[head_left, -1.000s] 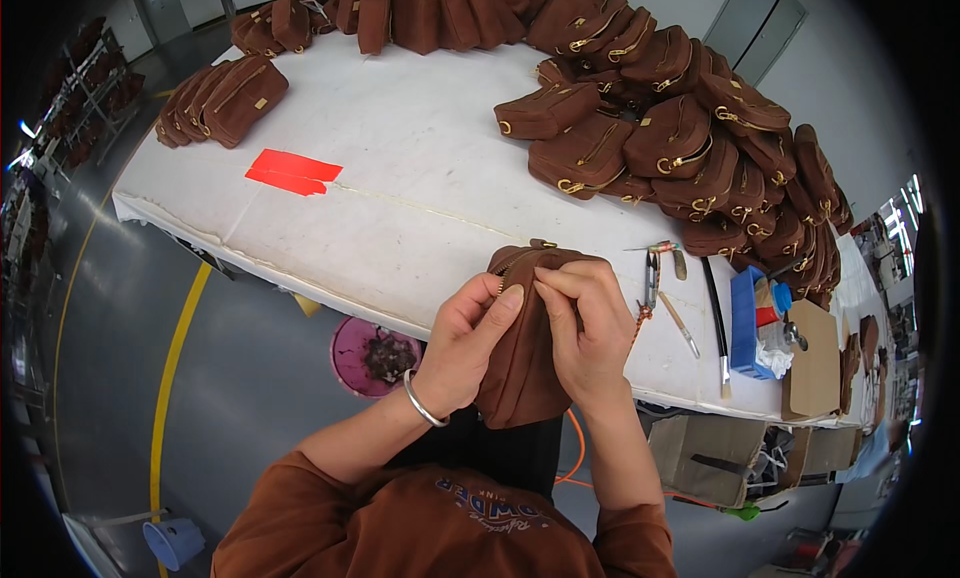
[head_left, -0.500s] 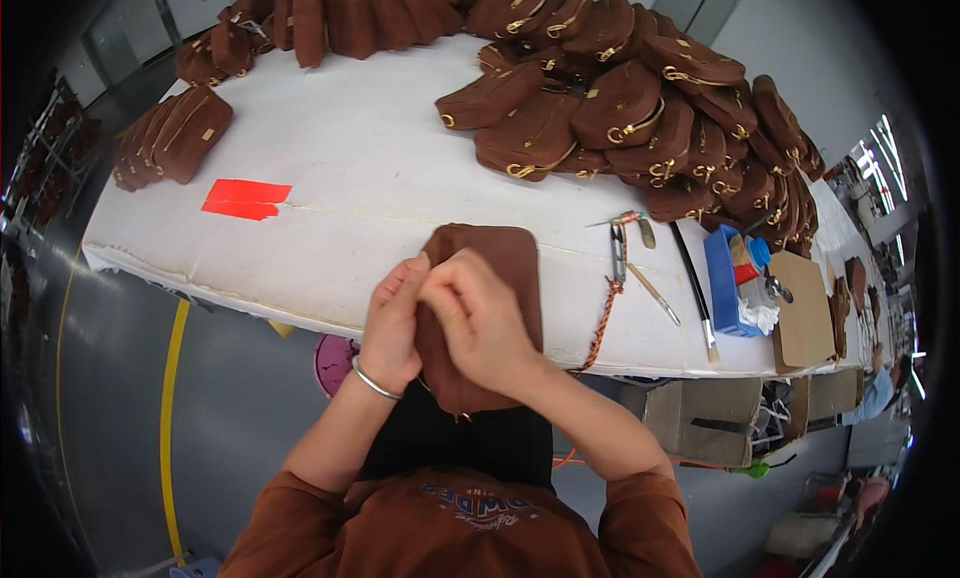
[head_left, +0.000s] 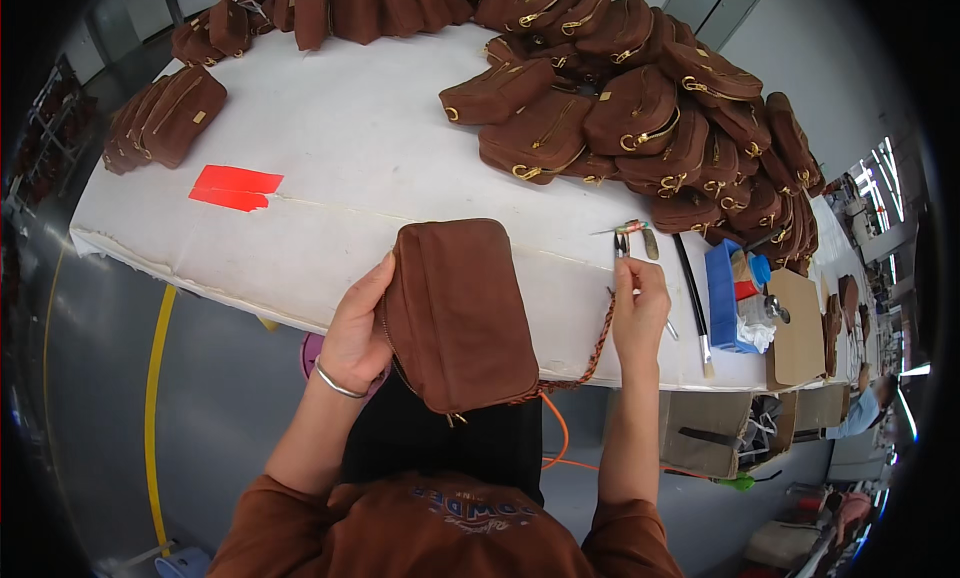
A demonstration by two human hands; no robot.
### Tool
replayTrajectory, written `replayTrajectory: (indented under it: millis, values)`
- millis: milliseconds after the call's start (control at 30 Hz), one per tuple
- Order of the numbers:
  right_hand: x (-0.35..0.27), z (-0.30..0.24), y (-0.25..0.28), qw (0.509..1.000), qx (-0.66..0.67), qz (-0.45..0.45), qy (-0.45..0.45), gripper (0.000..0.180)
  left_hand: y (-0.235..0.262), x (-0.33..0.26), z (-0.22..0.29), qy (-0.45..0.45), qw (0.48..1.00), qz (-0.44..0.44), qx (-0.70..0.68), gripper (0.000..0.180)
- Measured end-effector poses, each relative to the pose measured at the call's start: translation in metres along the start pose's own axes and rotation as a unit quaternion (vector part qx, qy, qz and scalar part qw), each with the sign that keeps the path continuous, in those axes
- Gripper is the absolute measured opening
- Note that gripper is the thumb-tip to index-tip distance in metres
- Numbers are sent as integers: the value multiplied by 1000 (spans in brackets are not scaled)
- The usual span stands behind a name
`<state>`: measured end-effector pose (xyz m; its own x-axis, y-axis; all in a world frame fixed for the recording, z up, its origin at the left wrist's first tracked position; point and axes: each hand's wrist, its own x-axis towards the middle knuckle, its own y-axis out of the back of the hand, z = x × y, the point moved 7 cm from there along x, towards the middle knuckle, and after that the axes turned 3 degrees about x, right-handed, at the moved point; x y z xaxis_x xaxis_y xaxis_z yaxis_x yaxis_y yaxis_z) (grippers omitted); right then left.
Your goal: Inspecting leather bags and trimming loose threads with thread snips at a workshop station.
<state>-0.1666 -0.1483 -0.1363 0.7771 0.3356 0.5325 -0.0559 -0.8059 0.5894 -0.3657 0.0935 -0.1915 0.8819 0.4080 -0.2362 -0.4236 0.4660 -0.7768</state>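
Note:
My left hand (head_left: pixel 358 328) holds a brown zippered pouch (head_left: pixel 468 313) by its left side, thumb on the front face. The pouch is tilted at the table's near edge, with a small metal zipper pull at its bottom. On the right, my right hand (head_left: pixel 640 308) is closed round a pair of small pliers (head_left: pixel 622 244); only their metal end shows above the fingers. A braided brown-orange cord (head_left: pixel 598 348) hangs beside this hand and runs down behind the pouch's lower corner.
A heap of brown pouches (head_left: pixel 640 108) fills the far right, with more pouches (head_left: pixel 165 118) at far left. Red tape (head_left: pixel 235 187) marks the white table (head_left: pixel 330 158). Right of my hand lie a black-handled brush (head_left: pixel 692 298), a blue box (head_left: pixel 722 298) and cardboard (head_left: pixel 798 328).
My right hand has left the pouch and moved right onto the pliers. My left hand now grips the pouch's side, and the pouch has shifted slightly left and tilted.

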Motion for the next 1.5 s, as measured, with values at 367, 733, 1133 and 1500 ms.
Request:
replayTrajectory:
  millis: [367, 733, 1133, 1500]
  values:
    - [16, 55, -30, 946, -302, -116, -10, 16, -19, -20, 5, -42, 997, -45, 42, 32]
    - [2, 21, -4, 957, 212, -77, -183, 54, -28, -31, 6, -42, 997, -70, 6, 28]
    - [-44, -138, -42, 747, 565, -261, -232, 45, -37, -38, 0, -31, 997, -58, -39, 17]
    - [-50, -149, -53, 704, 618, -276, -215, 47, -36, -38, -3, -51, 995, -80, -36, 13]
